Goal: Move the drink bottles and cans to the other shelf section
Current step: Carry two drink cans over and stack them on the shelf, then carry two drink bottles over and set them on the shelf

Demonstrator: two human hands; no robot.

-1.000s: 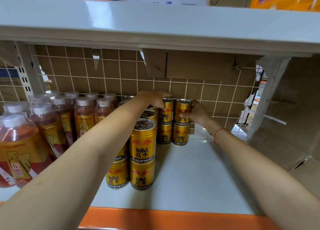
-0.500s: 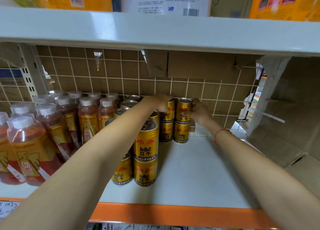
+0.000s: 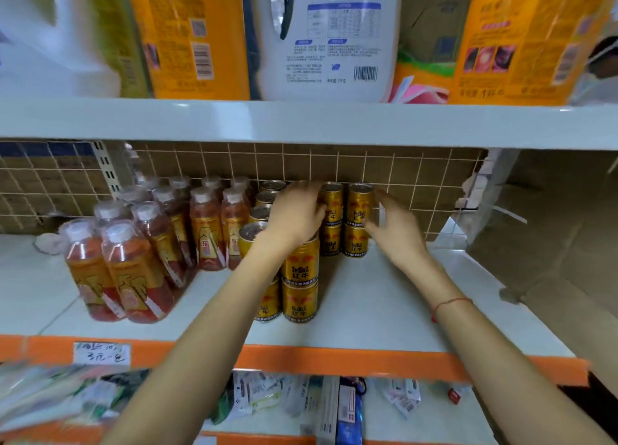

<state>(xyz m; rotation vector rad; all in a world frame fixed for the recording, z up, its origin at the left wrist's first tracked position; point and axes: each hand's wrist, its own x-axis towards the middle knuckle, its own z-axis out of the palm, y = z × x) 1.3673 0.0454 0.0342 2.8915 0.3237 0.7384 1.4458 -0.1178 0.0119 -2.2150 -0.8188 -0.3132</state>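
Observation:
Gold Red Bull cans stand stacked two high on the white shelf (image 3: 368, 297). A front stack (image 3: 300, 277) is nearest me, and two stacks stand at the back by the wire grid (image 3: 331, 210) (image 3: 358, 207). Left of them stand several orange-red drink bottles (image 3: 133, 270). My left hand (image 3: 294, 210) hovers over the can rows, its fingers loosely curled beside the back left stack and gripping nothing I can see. My right hand (image 3: 391, 225) is spread just right of the back right stack, fingertips close to the upper can.
The shelf above (image 3: 301, 123) carries large detergent jugs (image 3: 327, 36) and orange packs (image 3: 521, 39). Cardboard (image 3: 551, 217) closes the right side. An orange shelf edge (image 3: 334, 361) with a handwritten price tag (image 3: 100, 352) runs along the front; small packets lie on the shelf below.
Both hands have let go of the upper back cans and drawn back a little. The view has pulled away and risen, so the upper and lower shelves show.

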